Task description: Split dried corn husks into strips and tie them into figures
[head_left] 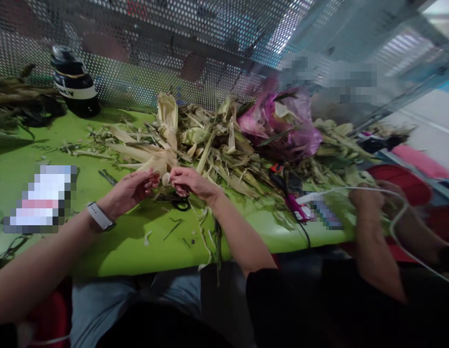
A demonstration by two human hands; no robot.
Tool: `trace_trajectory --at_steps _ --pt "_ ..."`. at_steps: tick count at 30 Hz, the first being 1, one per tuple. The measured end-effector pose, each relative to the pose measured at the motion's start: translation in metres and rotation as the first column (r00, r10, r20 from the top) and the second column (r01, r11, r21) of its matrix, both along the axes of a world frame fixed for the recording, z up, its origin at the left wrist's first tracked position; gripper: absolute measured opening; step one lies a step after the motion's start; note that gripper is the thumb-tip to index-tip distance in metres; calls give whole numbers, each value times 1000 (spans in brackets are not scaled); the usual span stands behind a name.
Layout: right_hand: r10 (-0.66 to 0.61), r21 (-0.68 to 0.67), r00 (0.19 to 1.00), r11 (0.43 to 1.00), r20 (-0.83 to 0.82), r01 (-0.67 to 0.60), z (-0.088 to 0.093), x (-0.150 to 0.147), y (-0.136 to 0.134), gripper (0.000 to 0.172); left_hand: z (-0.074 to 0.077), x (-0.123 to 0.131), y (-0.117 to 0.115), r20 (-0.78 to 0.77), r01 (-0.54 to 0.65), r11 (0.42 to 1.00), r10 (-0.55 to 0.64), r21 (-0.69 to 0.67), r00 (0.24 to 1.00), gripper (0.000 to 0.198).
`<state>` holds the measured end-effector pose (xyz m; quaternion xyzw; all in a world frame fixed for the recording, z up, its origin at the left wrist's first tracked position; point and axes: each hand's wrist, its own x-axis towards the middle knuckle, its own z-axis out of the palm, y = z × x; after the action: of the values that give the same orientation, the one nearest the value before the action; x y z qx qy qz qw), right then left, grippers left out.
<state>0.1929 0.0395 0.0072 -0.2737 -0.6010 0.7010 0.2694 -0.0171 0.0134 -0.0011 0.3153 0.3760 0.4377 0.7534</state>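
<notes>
Over the green table, my left hand, with a white-banded watch on its wrist, has its fingers curled in a loose pinch; whatever it grips is too small to make out. Facing it closely, my right hand pinches a small pale round piece, perhaps plant matter, between thumb and fingers. Dry corn husks lie just behind both hands. Below my right hand sits a black looped handle, partly covered. Pale strips and dark stems trail toward the table edge.
Husks and leaves heap along a perforated metal screen, with a pink plastic bag among them. A dark bottle and a phone stand left. Right are a co-worker's hands, a white cable and another phone.
</notes>
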Motion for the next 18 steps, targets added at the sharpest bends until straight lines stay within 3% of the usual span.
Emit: trace_trajectory --at_steps 4,8,14,18 --pt "160 -64 987 985 -23 -161 2 -3 -7 17 -3 1 -2 -60 115 992 -118 -49 991 12" --pt "233 -1 963 972 135 -235 8 -1 -10 20 0 0 -5 -200 164 985 -171 -51 965 15" --pt "-7 271 974 961 228 -57 13 1 -7 26 2 1 -6 -312 175 985 -167 -2 935 24" --pt "-135 382 970 923 204 48 8 -7 -9 25 0 1 -8 -380 298 953 -259 47 888 25"
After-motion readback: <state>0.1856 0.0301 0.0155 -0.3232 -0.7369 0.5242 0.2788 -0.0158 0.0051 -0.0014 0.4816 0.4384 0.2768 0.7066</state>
